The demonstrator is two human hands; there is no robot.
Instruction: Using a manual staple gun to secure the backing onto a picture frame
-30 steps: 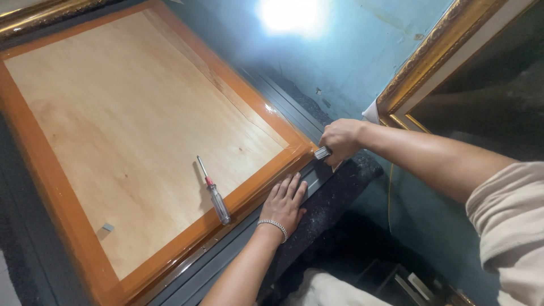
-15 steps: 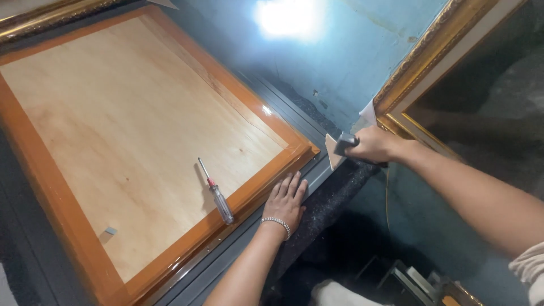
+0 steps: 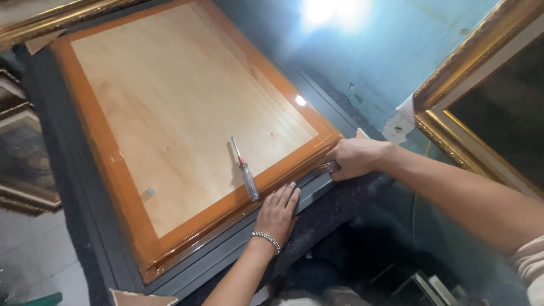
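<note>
A large picture frame (image 3: 107,164) lies face down, its glossy orange-brown border around a pale plywood backing. A screwdriver (image 3: 246,171) with a clear and red handle rests on the backing near the front edge. My left hand (image 3: 277,211), with a beaded bracelet on the wrist, lies flat with fingers apart on the frame's near edge, just right of the screwdriver handle. My right hand (image 3: 354,157) is closed around a small metal tool at the frame's near right corner; most of the tool is hidden in the fist.
The frame sits on a dark grey table (image 3: 68,187) with grey rails. An ornate gilded frame (image 3: 464,73) leans at the right, another gold frame (image 3: 51,20) lies at the top left. Framed pictures (image 3: 22,153) stand at the left. A teal wall is behind.
My right hand moved out to the right of the corner, then came back down to the frame's near right corner with the tool. The left hand and screwdriver stayed put.
</note>
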